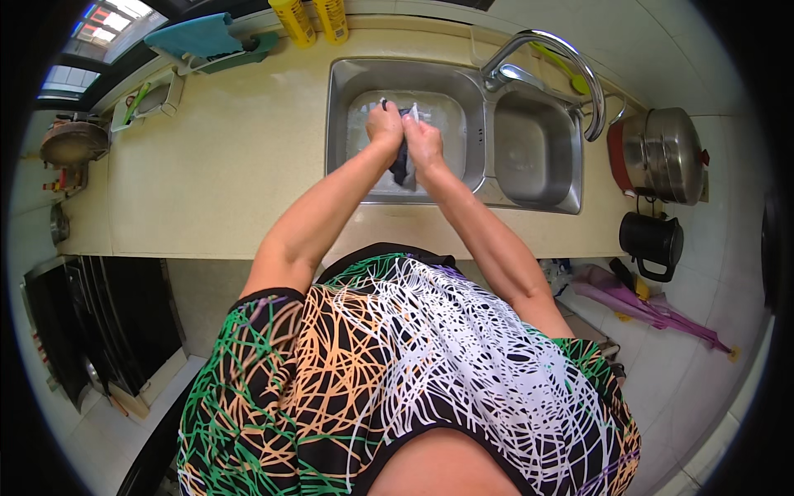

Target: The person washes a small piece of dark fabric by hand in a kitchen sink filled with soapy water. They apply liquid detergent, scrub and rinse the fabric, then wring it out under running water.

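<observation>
Over the larger basin of a stainless steel double sink, both hands grip a wet dark and light cloth. My left hand closes on its left side, with a bit of dark fabric poking out above the fingers. Close beside it, my right hand holds the other side, a white tip showing over the thumb. The cloth's lower part hangs between the wrists. Shallow cloudy water lies in the basin beneath. How the fingers wrap the cloth is partly hidden.
A curved chrome faucet arches over the smaller basin. To the right stand a steel pot and a black kettle. Behind the sink are yellow bottles; a rack with a teal cloth stands back left.
</observation>
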Available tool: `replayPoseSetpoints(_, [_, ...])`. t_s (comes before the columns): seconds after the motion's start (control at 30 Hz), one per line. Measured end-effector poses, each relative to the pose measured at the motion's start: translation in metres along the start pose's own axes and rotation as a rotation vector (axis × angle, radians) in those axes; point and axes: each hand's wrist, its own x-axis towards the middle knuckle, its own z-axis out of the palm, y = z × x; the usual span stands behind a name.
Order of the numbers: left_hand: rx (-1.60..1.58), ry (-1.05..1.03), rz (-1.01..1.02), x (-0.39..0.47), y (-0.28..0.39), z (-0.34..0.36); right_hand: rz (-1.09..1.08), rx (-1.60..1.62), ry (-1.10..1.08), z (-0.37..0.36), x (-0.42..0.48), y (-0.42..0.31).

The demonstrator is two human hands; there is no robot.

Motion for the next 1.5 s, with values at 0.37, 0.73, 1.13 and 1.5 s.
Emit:
replayPoseSetpoints(0.37, [-0.028, 0.094, 0.141, -0.038, 0.024, 0.0, 0.364, 0.478, -0.054, -0.016, 0.007, -0.021])
replayPoseSetpoints(0.73, [-0.822, -0.843, -0.673, 0.024, 0.0, -0.068, 0.469, 0.778, -0.336, -0.086, -0.006, -0.036])
replayPoseSetpoints(1.13, [-0.557, -0.685, -0.428, 0.013, -0.035, -0.067, 0.646, 0.753, -0.397, -0.107, -0.002, 0.024])
replayPoseSetpoints(1.5, [0.064, -0.353, 0.7, -0.111, 0.049, -0.011, 0.273, 1.627, -1.044, -0.067, 0.002, 0.051])
